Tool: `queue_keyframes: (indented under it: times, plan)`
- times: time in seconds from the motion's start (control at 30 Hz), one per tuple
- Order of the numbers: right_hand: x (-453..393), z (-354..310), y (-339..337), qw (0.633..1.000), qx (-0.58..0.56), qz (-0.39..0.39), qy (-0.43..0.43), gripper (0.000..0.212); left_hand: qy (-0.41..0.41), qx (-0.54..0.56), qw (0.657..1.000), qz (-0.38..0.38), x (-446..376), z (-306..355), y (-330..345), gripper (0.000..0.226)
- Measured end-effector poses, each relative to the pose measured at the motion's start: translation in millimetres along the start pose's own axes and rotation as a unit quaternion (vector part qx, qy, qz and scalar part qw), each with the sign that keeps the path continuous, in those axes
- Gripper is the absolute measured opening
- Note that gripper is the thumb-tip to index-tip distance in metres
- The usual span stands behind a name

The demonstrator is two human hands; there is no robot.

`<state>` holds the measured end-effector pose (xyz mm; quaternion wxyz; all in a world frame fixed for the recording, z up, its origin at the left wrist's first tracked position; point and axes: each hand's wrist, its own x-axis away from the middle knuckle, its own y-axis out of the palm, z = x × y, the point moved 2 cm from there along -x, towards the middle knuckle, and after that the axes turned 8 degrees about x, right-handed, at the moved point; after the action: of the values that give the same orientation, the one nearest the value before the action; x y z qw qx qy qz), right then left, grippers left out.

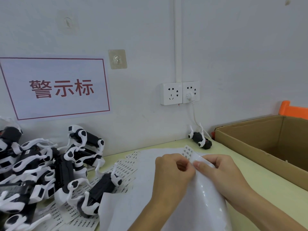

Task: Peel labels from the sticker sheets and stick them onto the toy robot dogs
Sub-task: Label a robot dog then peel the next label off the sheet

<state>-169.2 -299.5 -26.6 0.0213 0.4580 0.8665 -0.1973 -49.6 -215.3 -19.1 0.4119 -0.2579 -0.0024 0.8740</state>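
Observation:
A glossy white sticker sheet curls up off the table in front of me, with small printed labels showing near its far edge. My left hand and my right hand meet at the sheet's upper part, fingertips pinching it. A heap of black-and-white toy robot dogs fills the left of the table. One dog lies on its side just left of the sheets. Another dog lies upside down by the wall.
More label sheets lie spread under and beside the dogs. An open cardboard box stands at the right, an orange crate behind it. Wall sockets with a plugged cable and a red-lettered sign are on the wall.

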Motion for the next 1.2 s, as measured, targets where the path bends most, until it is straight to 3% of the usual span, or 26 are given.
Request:
queue_keyframes:
  times: [0.17,0.37,0.47,0.97,1.1,1.2]
  plan:
    - [0,1,-3,1.000,-0.015,-0.013,0.017,0.021,-0.061,0.061,0.996,-0.009,-4,-1,-4,0.017]
    - [-1,-1,-6,0.998,-0.053,-0.014,0.034,0.025,-0.116,0.136,0.983,-0.038,-8,-7,-9,0.010]
    - [0,-2,-6,0.998,-0.049,-0.022,0.033,0.023,-0.117,0.134,0.983,-0.049,-8,-8,-8,0.003]
    - [-4,2,-8,0.997,-0.010,-0.047,0.063,0.021,-0.141,0.116,0.982,-0.047,-12,-16,-7,0.021]
    - [-9,11,-15,0.992,0.017,-0.054,0.109,0.021,-0.175,0.121,0.977,-0.008,-15,-24,-13,0.019]
    - [-17,30,-31,0.975,0.140,-0.043,0.168,0.025,-0.202,0.164,0.965,0.045,-20,-32,-23,0.019]
